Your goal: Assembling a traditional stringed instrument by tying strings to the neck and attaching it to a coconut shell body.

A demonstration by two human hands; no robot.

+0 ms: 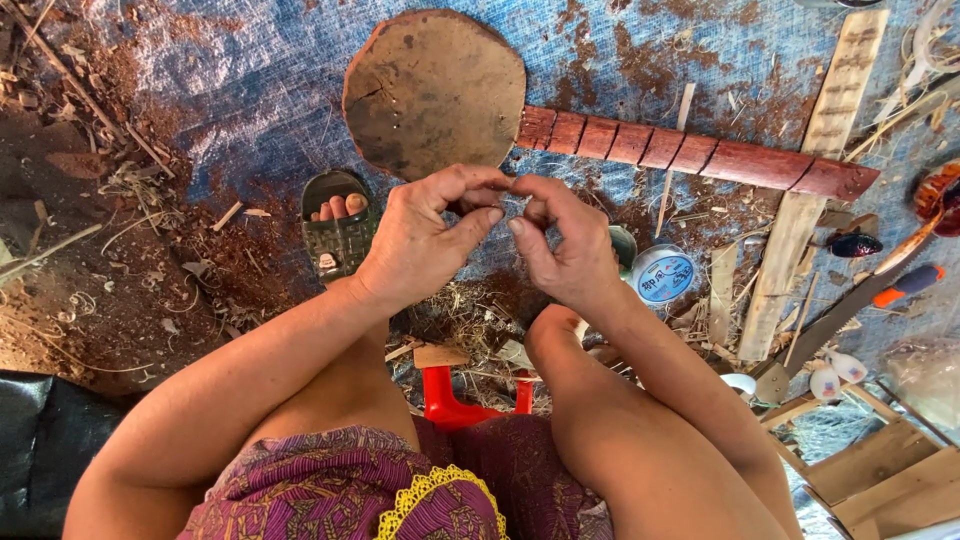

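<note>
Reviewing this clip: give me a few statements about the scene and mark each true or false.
1. The left hand and right hand meet fingertip to fingertip above the instrument. True.
2. The round wooden body joins a reddish fretted neck. True.
3. The ground sheet is green. False: it is blue, strewn with wood shavings.
4. The foot in the sandal rests on the round body. False: it stands just below it, on the sheet.
5. A round spool lies right of the hands. True.
</note>
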